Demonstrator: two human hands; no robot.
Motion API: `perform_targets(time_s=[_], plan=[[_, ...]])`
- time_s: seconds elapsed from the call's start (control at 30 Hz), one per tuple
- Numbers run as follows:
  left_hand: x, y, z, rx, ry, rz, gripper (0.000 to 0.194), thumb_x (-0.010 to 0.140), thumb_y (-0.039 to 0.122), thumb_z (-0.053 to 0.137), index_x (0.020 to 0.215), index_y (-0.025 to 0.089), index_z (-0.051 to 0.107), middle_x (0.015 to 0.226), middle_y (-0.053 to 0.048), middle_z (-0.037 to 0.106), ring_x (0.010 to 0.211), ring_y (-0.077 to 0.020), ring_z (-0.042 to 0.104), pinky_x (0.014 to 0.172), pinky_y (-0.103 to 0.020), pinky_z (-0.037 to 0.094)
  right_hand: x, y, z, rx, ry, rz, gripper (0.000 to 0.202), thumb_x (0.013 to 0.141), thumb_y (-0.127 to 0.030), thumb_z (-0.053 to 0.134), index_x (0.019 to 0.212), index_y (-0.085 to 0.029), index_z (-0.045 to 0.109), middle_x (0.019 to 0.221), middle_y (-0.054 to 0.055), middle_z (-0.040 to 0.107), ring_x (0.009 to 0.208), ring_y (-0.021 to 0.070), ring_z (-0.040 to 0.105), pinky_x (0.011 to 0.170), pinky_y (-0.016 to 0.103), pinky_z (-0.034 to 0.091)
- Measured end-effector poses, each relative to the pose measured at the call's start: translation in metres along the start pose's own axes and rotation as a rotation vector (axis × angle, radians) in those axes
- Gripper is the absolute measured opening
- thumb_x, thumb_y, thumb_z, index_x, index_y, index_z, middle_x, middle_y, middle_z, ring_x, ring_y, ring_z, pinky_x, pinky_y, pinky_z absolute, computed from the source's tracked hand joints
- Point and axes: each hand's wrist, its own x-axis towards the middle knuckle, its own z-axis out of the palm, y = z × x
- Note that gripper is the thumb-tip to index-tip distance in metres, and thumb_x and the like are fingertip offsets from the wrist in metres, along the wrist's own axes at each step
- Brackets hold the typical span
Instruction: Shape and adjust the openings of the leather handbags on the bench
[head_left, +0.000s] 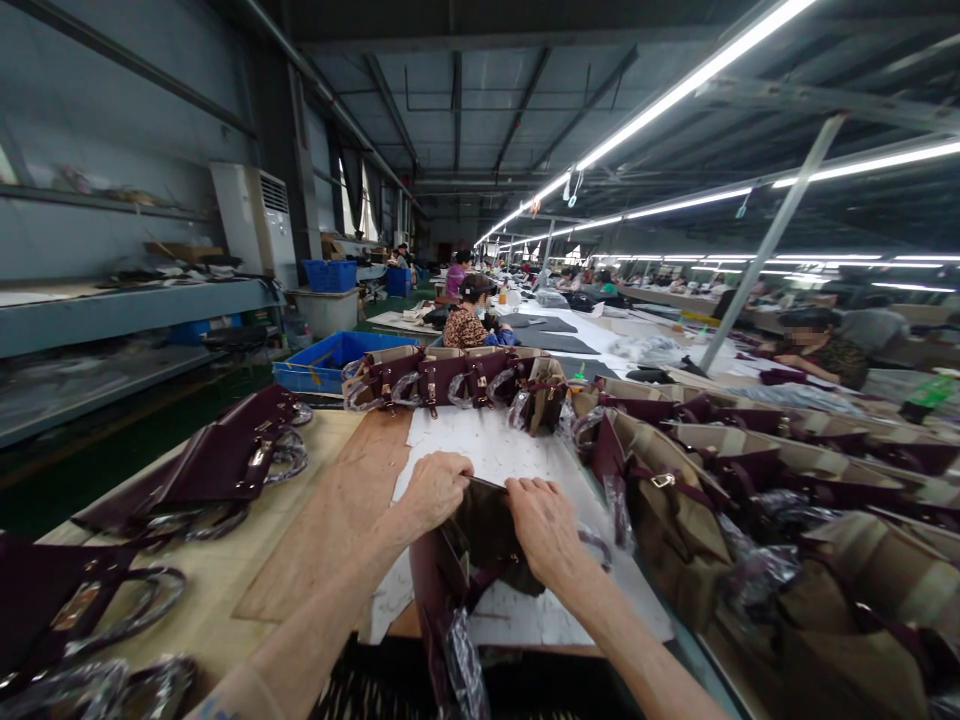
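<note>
Head view | lower centre: gripping the top edge of an open bag with left hand and right hand, fingers closed | apparently steadying or shaping the rim; calls for even hold | from bags at left, across white sheet, to khaki-lined bags at right | under tube light, upper right, in workroom.

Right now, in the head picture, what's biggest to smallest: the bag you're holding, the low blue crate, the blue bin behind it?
1. Held bag
2. Low blue crate
3. Blue bin
</note>
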Motion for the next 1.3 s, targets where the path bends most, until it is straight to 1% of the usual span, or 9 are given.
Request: perform_targets(time_s=[0.13, 0.23, 0.33, 0.53, 0.7, 0.77, 0.9, 1.13, 1.3], plan=[[0.001, -0.005, 0.007, 0.016, 0.035, -0.003, 0.019, 0.070, 0.013, 0.046, 0.071, 0.020, 0.064, 0.070, 0.000, 0.065, 0.071, -0.0146, 0.057, 0.064, -0.023, 0.037, 0.007, -0.016, 0.002, 0.028, 0.032, -0.024, 0.012, 0.082, -0.027, 0.052, 0.090, -0.020, 0.054, 0.087, 0.004, 0.064, 0.084, 0.0216, 0.057, 0.071, 0.030, 0.033], [-0.001, -0.002, 0.003, 0.040, 0.020, -0.012, 0.020, 0.071, 0.013, 0.045, 0.072, 0.020, 0.064, 0.069, 0.000, 0.064, 0.070, -0.0147, 0.057, 0.063, -0.024, 0.037, 0.014, -0.024, 0.005, 0.048, 0.016, -0.038, 0.009, 0.082, -0.023, 0.049, 0.090, -0.020, 0.055, 0.086, 0.003, 0.065, 0.081, 0.0193, 0.058, 0.067, 0.028, 0.034], [-0.002, -0.001, 0.000, 0.029, 0.005, 0.001, 0.020, 0.071, 0.014, 0.045, 0.073, 0.020, 0.065, 0.069, 0.000, 0.064, 0.070, -0.0149, 0.056, 0.062, -0.023, 0.036, 0.019, -0.025, 0.008, 0.067, -0.011, -0.029, 0.013, 0.085, -0.021, 0.044, 0.085, -0.021, 0.057, 0.082, 0.002, 0.066, 0.078, 0.0174, 0.060, 0.065, 0.027, 0.033], [-0.001, -0.011, 0.005, -0.015, 0.006, 0.078, 0.019, 0.073, 0.016, 0.047, 0.079, 0.023, 0.064, 0.076, 0.001, 0.065, 0.074, -0.0145, 0.056, 0.065, -0.022, 0.037, 0.025, -0.021, 0.011, 0.083, -0.055, 0.022, 0.024, 0.089, -0.029, 0.038, 0.083, -0.023, 0.060, 0.080, 0.003, 0.068, 0.077, 0.0184, 0.062, 0.062, 0.027, 0.033], [-0.001, -0.017, 0.007, -0.063, -0.024, 0.139, 0.017, 0.074, 0.028, 0.053, 0.084, 0.025, 0.067, 0.080, 0.001, 0.065, 0.080, -0.0150, 0.056, 0.067, -0.021, 0.037, 0.025, -0.022, 0.004, 0.079, -0.122, 0.034, 0.021, 0.087, -0.021, 0.039, 0.088, -0.023, 0.060, 0.081, 0.005, 0.069, 0.075, 0.0189, 0.062, 0.059, 0.027, 0.033], [-0.002, -0.014, 0.006, -0.059, -0.029, 0.117, 0.017, 0.074, 0.032, 0.054, 0.080, 0.024, 0.068, 0.078, 0.001, 0.065, 0.078, -0.0151, 0.056, 0.066, -0.022, 0.036, 0.020, -0.018, 0.000, 0.070, -0.125, 0.004, 0.020, 0.085, -0.018, 0.041, 0.086, -0.022, 0.061, 0.080, 0.004, 0.068, 0.074, 0.0187, 0.061, 0.059, 0.027, 0.033], [-0.005, -0.003, -0.002, -0.008, -0.028, 0.062, 0.019, 0.076, 0.031, 0.051, 0.073, 0.023, 0.068, 0.075, 0.002, 0.066, 0.073, -0.0147, 0.056, 0.065, -0.023, 0.035, 0.003, 0.002, -0.002, 0.067, -0.073, -0.017, 0.021, 0.086, -0.024, 0.042, 0.078, -0.021, 0.062, 0.079, 0.003, 0.065, 0.077, 0.0176, 0.058, 0.066, 0.027, 0.035], [-0.006, 0.015, -0.019, 0.053, -0.078, -0.004, 0.020, 0.076, 0.032, 0.050, 0.073, 0.024, 0.069, 0.072, 0.002, 0.067, 0.072, -0.0152, 0.056, 0.063, -0.024, 0.034, -0.022, 0.036, 0.007, 0.170, 0.159, 0.042, 0.021, 0.086, -0.031, 0.046, 0.075, -0.022, 0.062, 0.084, 0.002, 0.059, 0.082, 0.0151, 0.052, 0.071, 0.025, 0.037], [-0.003, 0.012, -0.013, 0.045, -0.087, -0.015, 0.021, 0.076, 0.032, 0.049, 0.072, 0.023, 0.068, 0.073, 0.002, 0.067, 0.073, -0.0150, 0.056, 0.064, -0.023, 0.035, -0.025, 0.043, 0.020, 0.252, 0.191, 0.042, 0.022, 0.087, -0.031, 0.044, 0.078, -0.022, 0.062, 0.073, 0.001, 0.058, 0.076, 0.0153, 0.053, 0.067, 0.025, 0.037]])
